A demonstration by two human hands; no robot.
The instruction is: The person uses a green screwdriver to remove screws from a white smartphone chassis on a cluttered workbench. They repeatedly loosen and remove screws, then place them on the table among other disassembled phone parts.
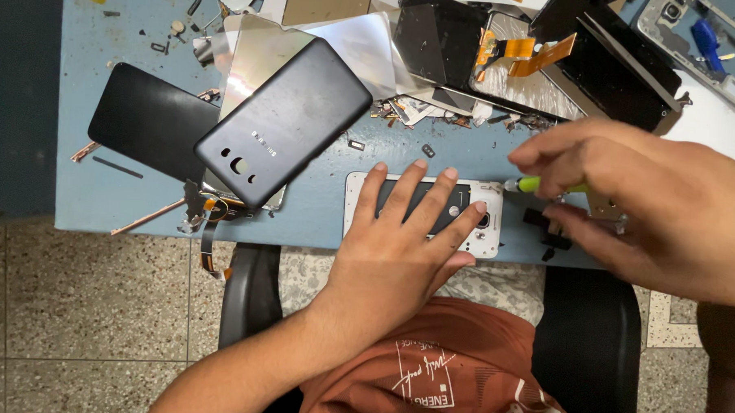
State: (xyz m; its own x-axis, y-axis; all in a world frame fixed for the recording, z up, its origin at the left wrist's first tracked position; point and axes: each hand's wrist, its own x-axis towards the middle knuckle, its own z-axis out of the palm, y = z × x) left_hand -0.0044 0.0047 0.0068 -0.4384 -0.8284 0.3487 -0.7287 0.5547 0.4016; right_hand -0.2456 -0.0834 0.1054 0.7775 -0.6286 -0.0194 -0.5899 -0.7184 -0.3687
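White phone (489, 235) under left hand (403, 248), right hand (652, 208) gripping green tool (539, 185)

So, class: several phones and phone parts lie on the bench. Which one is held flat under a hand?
The white phone at the bench's near edge: the left hand lies spread on it. The black back cover lies untouched.

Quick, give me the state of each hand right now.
Left hand: open, fingers spread flat on the white phone frame.
Right hand: closed on a slim green-handled tool.
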